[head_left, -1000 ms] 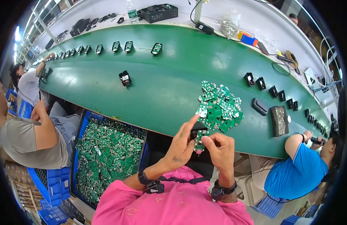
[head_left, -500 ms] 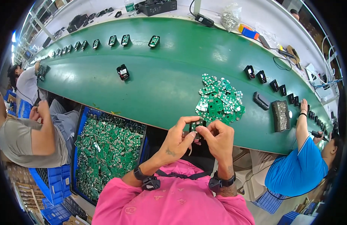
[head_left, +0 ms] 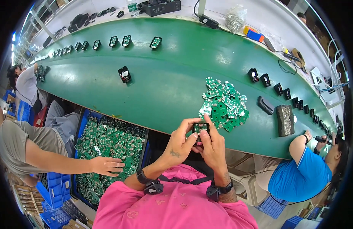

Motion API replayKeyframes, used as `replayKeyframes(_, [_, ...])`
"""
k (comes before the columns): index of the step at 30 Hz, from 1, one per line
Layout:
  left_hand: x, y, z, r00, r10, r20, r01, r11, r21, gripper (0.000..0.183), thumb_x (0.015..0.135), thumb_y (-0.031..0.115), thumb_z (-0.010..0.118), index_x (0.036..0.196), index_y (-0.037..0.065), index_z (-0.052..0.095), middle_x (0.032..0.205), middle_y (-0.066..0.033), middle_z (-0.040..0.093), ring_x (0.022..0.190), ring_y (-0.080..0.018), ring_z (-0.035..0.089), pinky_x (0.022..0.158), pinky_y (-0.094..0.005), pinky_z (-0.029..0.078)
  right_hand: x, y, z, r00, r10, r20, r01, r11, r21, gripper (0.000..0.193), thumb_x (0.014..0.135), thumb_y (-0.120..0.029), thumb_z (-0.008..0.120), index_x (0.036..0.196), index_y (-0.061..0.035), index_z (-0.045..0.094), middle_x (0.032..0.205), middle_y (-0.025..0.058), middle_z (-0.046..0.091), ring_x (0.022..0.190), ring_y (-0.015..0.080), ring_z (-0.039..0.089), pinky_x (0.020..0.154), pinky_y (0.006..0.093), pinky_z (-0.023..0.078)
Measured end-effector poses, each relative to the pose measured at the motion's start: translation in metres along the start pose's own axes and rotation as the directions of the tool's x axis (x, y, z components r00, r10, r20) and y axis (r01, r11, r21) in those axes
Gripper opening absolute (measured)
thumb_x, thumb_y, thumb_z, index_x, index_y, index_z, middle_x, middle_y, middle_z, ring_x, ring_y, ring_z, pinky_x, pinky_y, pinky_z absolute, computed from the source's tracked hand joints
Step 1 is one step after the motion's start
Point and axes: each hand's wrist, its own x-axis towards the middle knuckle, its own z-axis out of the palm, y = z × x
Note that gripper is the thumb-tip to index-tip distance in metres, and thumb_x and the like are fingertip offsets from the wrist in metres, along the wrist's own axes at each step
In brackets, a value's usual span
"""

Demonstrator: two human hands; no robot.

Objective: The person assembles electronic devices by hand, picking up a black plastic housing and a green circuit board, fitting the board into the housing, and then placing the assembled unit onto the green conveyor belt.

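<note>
A small black plastic housing with a green circuit board in it (head_left: pixel 200 129) is held up at the table's near edge, in front of my chest. My left hand (head_left: pixel 179 140) grips its left side, with the thumb near its lower part. My right hand (head_left: pixel 211 144) closes on its right side; the thumb presses on the board and the index finger points up past the edge. Just beyond my fingers lies a loose pile of green circuit boards (head_left: pixel 226 103). A lone black housing (head_left: pixel 124 74) stands on the green table, ahead and to the left.
Filled housings (head_left: pixel 156 42) stand in a row along the back left, and black housings (head_left: pixel 253 75) line the right. A dark block (head_left: pixel 285 120) and a black case (head_left: pixel 265 105) lie right of the pile. A co-worker's hand (head_left: pixel 107 166) is over the blue crate (head_left: pixel 79 131) of boards.
My right hand has shifted, its thumb now on the board and index finger extended. The left co-worker's arm has reached over the crate. The right co-worker's hand has drawn back from the housing row.
</note>
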Motion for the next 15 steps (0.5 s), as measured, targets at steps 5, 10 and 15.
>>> replayKeyframes(5, [0.016, -0.013, -0.009, 0.997, 0.063, -0.045, -0.055, 0.987, 0.150, 0.040, 0.096, 0.001, 0.045, 0.136, 0.001, 0.042, 0.117, -0.0132, 0.057, 0.086, -0.0143, 0.065, 0.062, -0.0246, 0.060, 0.018, 0.024, 0.011, 1.000, 0.022, -0.004, -0.022, 0.999, 0.043, 0.045, 0.099, -0.012, 0.050, 0.143, -0.0036, 0.049, 0.078, 0.0005, 0.058, 0.065, 0.0052, 0.050, 0.058, 0.0237, 0.045])
replayKeyframes(10, [0.104, -0.019, -0.048, 0.998, 0.056, 0.017, -0.058, 0.987, 0.153, 0.039, 0.095, 0.004, 0.044, 0.134, 0.003, 0.046, 0.110, -0.0174, 0.062, 0.062, -0.0157, 0.066, 0.055, -0.0299, 0.057, 0.050, 0.030, 0.006, 0.998, 0.037, -0.046, -0.042, 0.993, -0.112, 0.048, 0.097, -0.016, 0.058, 0.140, 0.0020, 0.047, 0.079, 0.0123, 0.067, 0.066, 0.0172, 0.065, 0.060, 0.0312, 0.050])
replayKeyframes(15, [0.269, -0.008, -0.136, 0.950, 0.228, -0.214, -0.122, 0.900, 0.418, 0.038, 0.095, 0.005, 0.046, 0.134, 0.002, 0.048, 0.090, -0.0159, 0.066, 0.054, -0.0215, 0.068, 0.047, -0.0310, 0.055, 0.016, 0.050, 0.007, 1.000, 0.017, -0.004, -0.018, 0.990, -0.140, 0.034, 0.092, -0.012, 0.065, 0.121, 0.0052, 0.062, 0.069, 0.0047, 0.060, 0.061, 0.0091, 0.055, 0.056, 0.0273, 0.046])
